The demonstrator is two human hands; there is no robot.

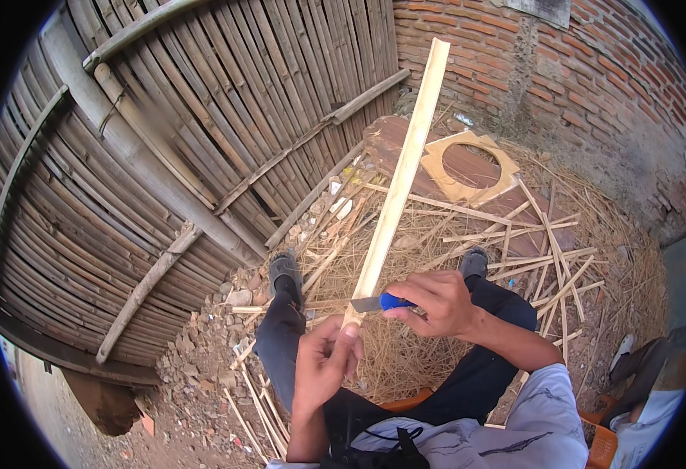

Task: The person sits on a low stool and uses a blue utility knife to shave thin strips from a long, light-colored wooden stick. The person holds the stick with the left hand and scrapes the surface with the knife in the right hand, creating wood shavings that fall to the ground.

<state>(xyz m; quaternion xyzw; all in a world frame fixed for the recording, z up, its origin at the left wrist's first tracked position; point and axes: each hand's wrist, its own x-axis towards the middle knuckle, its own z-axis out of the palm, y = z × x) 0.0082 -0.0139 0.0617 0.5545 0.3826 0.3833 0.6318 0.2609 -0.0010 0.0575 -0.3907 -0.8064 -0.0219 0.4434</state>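
Left hand: the left hand, lower centre of the frame, pinches the lower end of the pale strip between thumb and fingers.
Right hand: the right hand, just right of centre, curls closed around the blue handle of a knife.
Blade: lies across the strip, touching it just above the left hand.
Strip: long and narrow, slanting from lower centre to the upper right of centre.
Legs: dark trousers, knees apart, either side of the hands.
Ground: straw-like shavings at centre; thin strips scattered right of centre.
Lower right edge: another person, partly visible, near an orange seat.
Board: tan board with a round hole, upper right of centre.
Walls: bamboo fence upper left; brick wall upper right.
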